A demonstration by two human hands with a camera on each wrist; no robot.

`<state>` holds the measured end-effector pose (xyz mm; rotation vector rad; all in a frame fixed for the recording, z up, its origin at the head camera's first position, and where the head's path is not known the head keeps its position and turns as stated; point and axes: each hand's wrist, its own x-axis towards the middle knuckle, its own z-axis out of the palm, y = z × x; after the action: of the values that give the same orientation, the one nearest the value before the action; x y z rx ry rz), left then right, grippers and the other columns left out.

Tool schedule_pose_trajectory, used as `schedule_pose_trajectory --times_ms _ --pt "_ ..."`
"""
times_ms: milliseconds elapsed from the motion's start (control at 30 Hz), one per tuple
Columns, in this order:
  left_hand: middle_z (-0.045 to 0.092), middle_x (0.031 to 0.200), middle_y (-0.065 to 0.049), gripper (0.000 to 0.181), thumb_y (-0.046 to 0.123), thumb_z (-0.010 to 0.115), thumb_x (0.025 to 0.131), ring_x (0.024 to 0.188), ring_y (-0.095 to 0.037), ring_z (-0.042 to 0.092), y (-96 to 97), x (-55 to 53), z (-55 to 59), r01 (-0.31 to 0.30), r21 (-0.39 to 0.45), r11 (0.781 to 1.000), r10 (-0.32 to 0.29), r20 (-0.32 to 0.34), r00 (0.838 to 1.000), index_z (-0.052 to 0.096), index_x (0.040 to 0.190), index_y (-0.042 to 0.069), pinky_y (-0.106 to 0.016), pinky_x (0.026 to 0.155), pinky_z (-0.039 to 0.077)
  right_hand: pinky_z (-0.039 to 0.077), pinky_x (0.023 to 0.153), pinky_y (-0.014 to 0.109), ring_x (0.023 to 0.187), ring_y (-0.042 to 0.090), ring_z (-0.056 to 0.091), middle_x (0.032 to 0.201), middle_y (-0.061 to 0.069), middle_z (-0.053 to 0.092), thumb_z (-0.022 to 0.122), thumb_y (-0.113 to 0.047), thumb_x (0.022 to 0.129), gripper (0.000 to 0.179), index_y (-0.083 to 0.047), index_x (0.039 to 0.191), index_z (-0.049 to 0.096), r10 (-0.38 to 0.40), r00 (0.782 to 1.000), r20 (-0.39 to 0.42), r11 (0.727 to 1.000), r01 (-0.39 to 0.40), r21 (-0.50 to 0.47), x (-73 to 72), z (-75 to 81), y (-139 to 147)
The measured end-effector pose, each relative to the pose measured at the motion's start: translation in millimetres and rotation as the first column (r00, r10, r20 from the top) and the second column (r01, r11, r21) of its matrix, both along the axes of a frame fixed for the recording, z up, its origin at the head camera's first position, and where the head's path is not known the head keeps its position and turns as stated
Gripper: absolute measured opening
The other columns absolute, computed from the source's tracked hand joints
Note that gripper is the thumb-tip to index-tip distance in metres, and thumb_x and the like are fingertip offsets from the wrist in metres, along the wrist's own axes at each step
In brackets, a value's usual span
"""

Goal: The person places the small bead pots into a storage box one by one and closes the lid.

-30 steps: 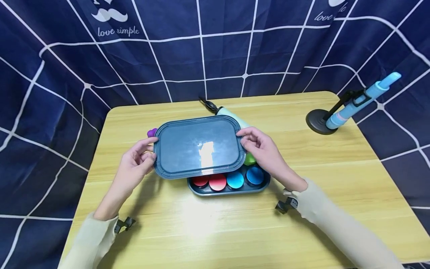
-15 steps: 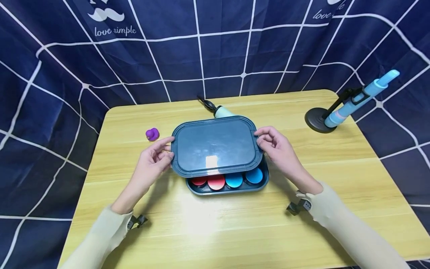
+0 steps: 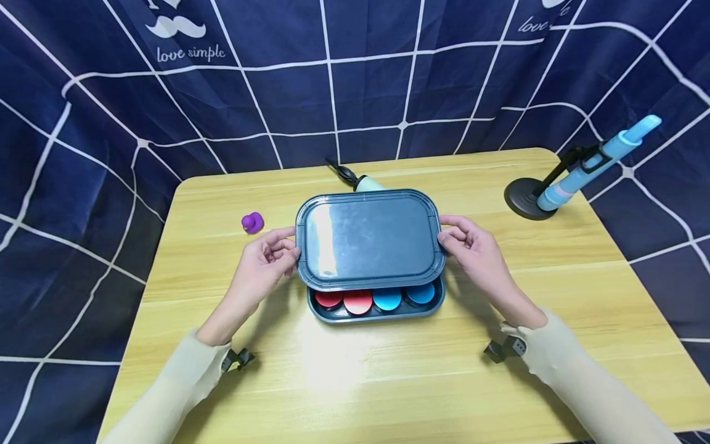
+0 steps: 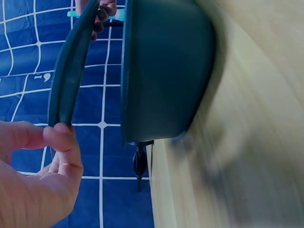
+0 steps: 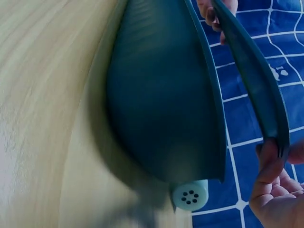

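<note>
A dark teal lid is held level over a matching plastic box. My left hand pinches the lid's left end between thumb and fingers, and my right hand pinches its right end. Both wrist views show a gap between the lid and the rim of the box, which stands on the table. Along the box's near side, red round tops and blue round tops show; the lid hides the rest of the inside.
A purple rubber duck sits on the wooden table left of the lid. Behind the box lies a pale green cylinder with a black cord, partly hidden. A light blue tube-shaped device leans in a black stand at the back right.
Both hands have carried the lid to the right, so that it now lines up over the box. The purple duck has come into full view, and the green thing at the box's right is now covered.
</note>
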<state>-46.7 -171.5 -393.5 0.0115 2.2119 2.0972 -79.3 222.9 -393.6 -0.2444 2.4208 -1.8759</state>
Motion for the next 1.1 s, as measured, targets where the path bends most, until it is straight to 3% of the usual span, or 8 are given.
schedule_pose_trajectory --times_ms 233,467,633,833,1100 --pt "0.073 0.086 -0.006 0.016 -0.006 0.069 0.103 0.070 -0.014 0.065 4.6 -1.9 4.4 -0.007 -0.013 1.000 0.006 -0.069 0.998 0.071 0.114 -0.016 -0.025 0.065 0.057 0.056 0.075 0.020 0.086 0.009 0.068 0.095 -0.007 0.076 0.071 -0.015 0.108 0.024 0.005 0.121 0.074 -0.115 0.989 -0.092 0.992 0.119 0.032 1.0 6.5 6.8" --pt "0.071 0.088 -0.006 0.011 -0.002 0.074 0.101 0.078 -0.016 0.066 4.7 -2.0 9.2 -0.002 -0.078 0.997 -0.011 -0.174 0.985 0.074 0.107 -0.011 -0.023 0.069 0.055 0.054 0.077 0.019 0.086 0.013 0.064 0.099 0.002 0.073 0.076 -0.012 0.105 0.021 0.006 0.115 0.078 -0.182 0.967 -0.178 0.982 0.170 -0.082 1.9 11.1 8.0" --pt "0.077 0.086 -0.014 0.009 -0.001 0.072 0.104 0.071 -0.020 0.073 1.3 -0.4 13.6 0.065 -0.050 0.997 -0.074 -0.200 0.977 0.072 0.111 -0.007 -0.025 0.059 0.054 0.054 0.070 0.020 0.076 0.014 0.065 0.090 0.004 0.074 0.076 -0.008 0.104 0.019 0.008 0.114 0.079 -0.201 0.954 -0.222 0.978 0.182 -0.104 4.2 12.2 9.5" --pt "0.079 0.097 -0.024 0.012 -0.004 0.068 0.106 0.083 -0.030 0.081 -2.1 4.6 18.2 0.146 0.010 0.989 -0.141 -0.197 0.970 0.071 0.116 -0.008 -0.035 0.061 0.063 0.055 0.066 0.021 0.071 0.014 0.073 0.088 0.011 0.080 0.076 -0.002 0.103 0.018 0.009 0.117 0.080 -0.170 0.962 -0.215 0.968 0.122 -0.219 6.9 15.6 14.2" --pt "0.078 0.112 -0.026 0.021 0.001 0.057 0.112 0.094 -0.035 0.080 -4.7 12.8 17.5 0.192 -0.013 0.981 -0.191 -0.206 0.960 0.067 0.126 -0.012 -0.041 0.074 0.065 0.061 0.071 0.023 0.086 0.017 0.080 0.100 0.011 0.082 0.070 0.005 0.104 0.021 0.011 0.124 0.077 -0.052 0.966 -0.254 0.989 0.014 -0.149 18.3 9.5 23.1"
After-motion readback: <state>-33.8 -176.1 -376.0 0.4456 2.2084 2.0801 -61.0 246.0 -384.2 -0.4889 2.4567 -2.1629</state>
